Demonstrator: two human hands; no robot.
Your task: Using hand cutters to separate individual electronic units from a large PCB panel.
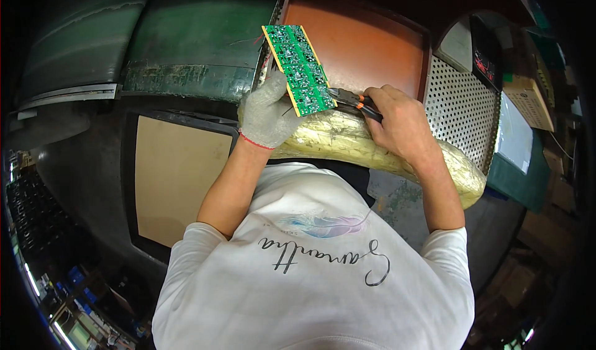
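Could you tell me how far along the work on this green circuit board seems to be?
Done: nothing visibly finished. In hand: the gloved left hand holds the green circuit board upright while the bare right hand puts orange-handled pliers to its lower edge. Left: I cannot tell how many spots remain.

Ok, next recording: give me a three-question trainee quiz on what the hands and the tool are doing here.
1. True or false: the left hand wears a knitted work glove and the right hand is bare.
2. What does the left hand hold? A) a long green circuit board B) a roll of tape C) a screwdriver
3. Fill in: the orange-and-black handled pliers in the right hand meet the board at its ____ end, the one by the gloved hand.

Key
1. True.
2. A.
3. Near (lower) end. Both hands work above a padded bar wrapped in yellowish film, in front of an orange-brown panel.
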